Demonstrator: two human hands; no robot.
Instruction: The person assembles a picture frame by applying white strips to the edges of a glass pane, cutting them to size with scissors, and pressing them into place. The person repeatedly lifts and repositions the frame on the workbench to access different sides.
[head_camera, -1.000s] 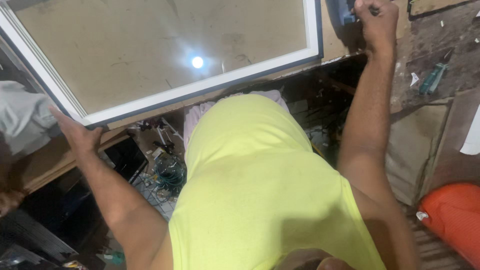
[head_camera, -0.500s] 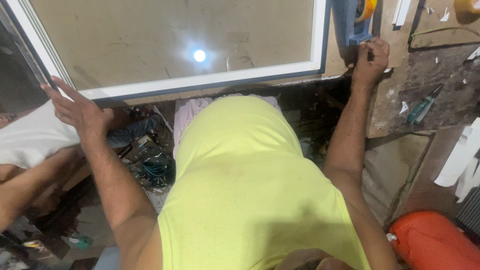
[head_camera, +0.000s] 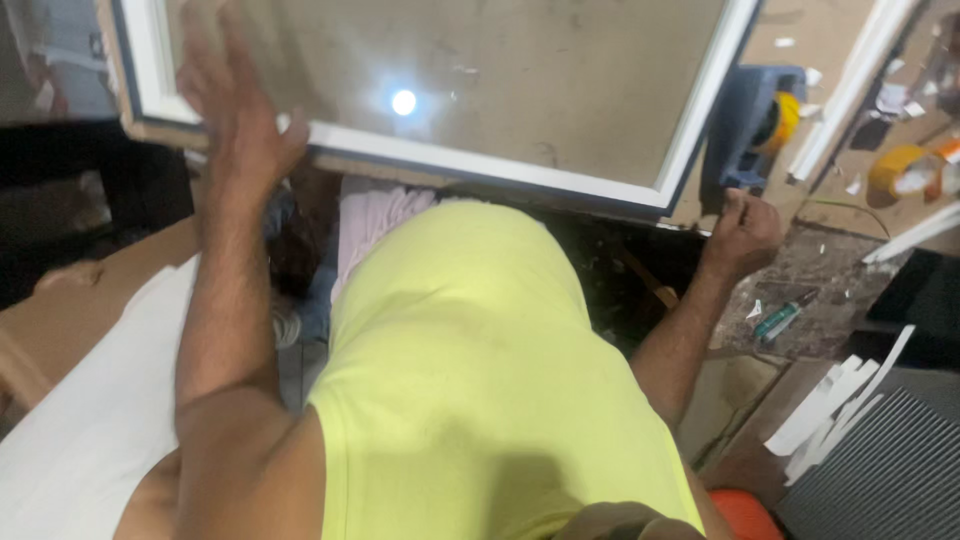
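The left hand (head_camera: 235, 110) lay flat and open across the near-left corner of the white-framed glass panel (head_camera: 480, 165) on the worktop (head_camera: 830, 270). The right hand (head_camera: 742, 232), loosely curled and holding nothing, rested beside the panel's near-right corner. Steadying both corners evenly would likely keep the panel from twisting.

The one camera sits on my head and looks steeply down over my yellow shirt (head_camera: 480, 380), close to my body, facing the bench (head_camera: 800, 270) and the white-framed glass panel (head_camera: 450, 90) ahead.
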